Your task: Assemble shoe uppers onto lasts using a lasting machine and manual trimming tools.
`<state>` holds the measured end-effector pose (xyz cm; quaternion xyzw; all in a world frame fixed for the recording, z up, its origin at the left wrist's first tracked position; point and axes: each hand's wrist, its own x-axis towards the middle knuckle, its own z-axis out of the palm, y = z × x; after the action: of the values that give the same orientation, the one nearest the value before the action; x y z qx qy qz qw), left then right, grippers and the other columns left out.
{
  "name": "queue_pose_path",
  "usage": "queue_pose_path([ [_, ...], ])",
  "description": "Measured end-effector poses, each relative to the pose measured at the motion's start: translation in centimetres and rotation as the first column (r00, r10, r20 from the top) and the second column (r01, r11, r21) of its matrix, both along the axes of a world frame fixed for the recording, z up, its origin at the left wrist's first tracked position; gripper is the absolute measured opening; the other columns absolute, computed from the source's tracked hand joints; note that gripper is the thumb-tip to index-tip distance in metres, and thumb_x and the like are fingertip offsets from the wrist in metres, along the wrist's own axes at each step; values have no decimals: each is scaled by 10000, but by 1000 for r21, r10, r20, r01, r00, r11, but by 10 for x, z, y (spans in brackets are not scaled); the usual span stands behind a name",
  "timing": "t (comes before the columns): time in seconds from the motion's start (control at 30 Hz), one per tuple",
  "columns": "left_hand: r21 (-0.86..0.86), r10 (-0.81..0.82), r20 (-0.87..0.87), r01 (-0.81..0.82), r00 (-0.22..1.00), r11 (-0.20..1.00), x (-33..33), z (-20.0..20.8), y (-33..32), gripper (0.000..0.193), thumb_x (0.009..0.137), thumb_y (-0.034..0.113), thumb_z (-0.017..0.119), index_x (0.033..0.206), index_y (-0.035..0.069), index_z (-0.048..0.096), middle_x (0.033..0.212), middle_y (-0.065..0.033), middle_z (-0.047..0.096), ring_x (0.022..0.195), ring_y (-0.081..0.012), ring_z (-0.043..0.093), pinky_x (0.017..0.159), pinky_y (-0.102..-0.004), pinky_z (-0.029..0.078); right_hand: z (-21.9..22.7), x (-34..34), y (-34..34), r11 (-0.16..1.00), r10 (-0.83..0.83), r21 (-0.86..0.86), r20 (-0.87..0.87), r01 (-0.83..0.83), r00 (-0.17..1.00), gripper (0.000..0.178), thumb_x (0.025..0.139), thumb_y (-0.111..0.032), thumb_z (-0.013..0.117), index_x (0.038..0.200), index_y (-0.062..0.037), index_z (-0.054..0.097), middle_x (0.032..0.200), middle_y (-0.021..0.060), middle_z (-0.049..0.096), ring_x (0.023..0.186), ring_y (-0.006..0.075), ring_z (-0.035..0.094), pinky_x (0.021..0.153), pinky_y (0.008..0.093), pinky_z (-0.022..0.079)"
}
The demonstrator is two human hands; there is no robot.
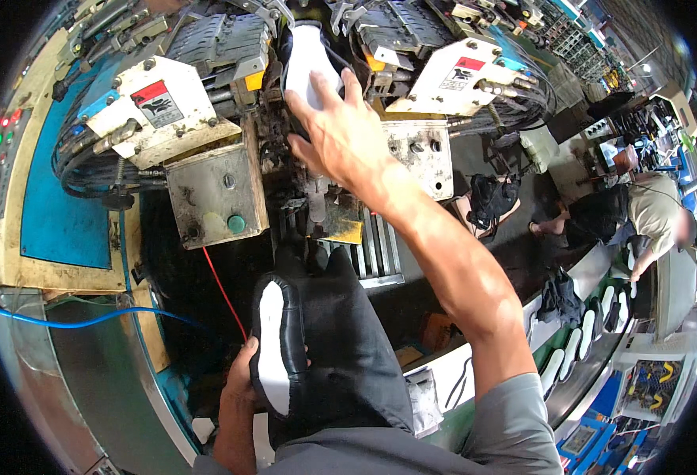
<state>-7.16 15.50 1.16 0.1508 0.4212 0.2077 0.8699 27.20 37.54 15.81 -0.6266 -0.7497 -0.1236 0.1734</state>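
The left grip (242,370) pinches a shoe (274,348) sole-up over the thigh (356,360), seemingly for support; the right grip (347,141), spread, seemingly steadies a second shoe (307,54) at the machine's (206,186) near edge.

Your black leather-look shoe upper (292,340) has a soft sheen around its smooth, matt white sole piece (272,356). Your grey short sleeve (511,412) is matt cloth; the boxy pale metal housing (206,198) looks grimy, its round green button (236,225) glossy.
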Motion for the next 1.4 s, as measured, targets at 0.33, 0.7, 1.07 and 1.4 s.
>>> queue_pose_path([
  [0.33, -26, -49, 71, 51, 996, 998, 17, -38, 33, 894, 1098, 647, 443, 1637, -64, 402, 1436, -367, 650, 1247, -513, 711, 1079, -614, 582, 14, 18, 61, 994, 59, 84, 52, -63, 997, 665, 983, -404, 775, 1534, -75, 599, 1418, 276, 657, 1405, 415, 606, 1289, 618, 373],
  [0.7, 65, 19, 56, -23, 998, 998, 46, 16, 58, 892, 1077, 697, 464, 1556, -54, 526, 1358, -286, 718, 1149, -432, 761, 989, -542, 646, 34, -5, 44, 942, -68, -329, -7, 62, 998, 592, 1003, -409, 732, 1477, -61, 663, 1341, 295, 715, 1422, 427, 597, 1247, 583, 442],
  [1.07, 466, 119, 30, -120, 992, 877, 62, 24, 35, 736, 1056, 384, 569, 1672, 19, 402, 1465, -179, 652, 1270, -262, 707, 1073, -406, 596, -96, -113, -287, 864, -402, -320, -904, -389, -148, 930, 1142, -554, 593, 1786, -34, 170, 1669, 277, 497, 1560, 386, 486, 1283, 419, 383],
  [1.4, 503, 195, 217, -281, 956, 818, 32, 28, -54, 830, 1093, 267, 681, 1770, 82, 236, 1628, -160, 523, 1485, -287, 536, 1240, -443, 450, -119, -150, -330, 859, -477, -486, -874, -162, 93, 668, 1186, -494, 496, 1654, -17, 497, 1420, 283, 706, 1374, 344, 659, 1189, 410, 478],
])
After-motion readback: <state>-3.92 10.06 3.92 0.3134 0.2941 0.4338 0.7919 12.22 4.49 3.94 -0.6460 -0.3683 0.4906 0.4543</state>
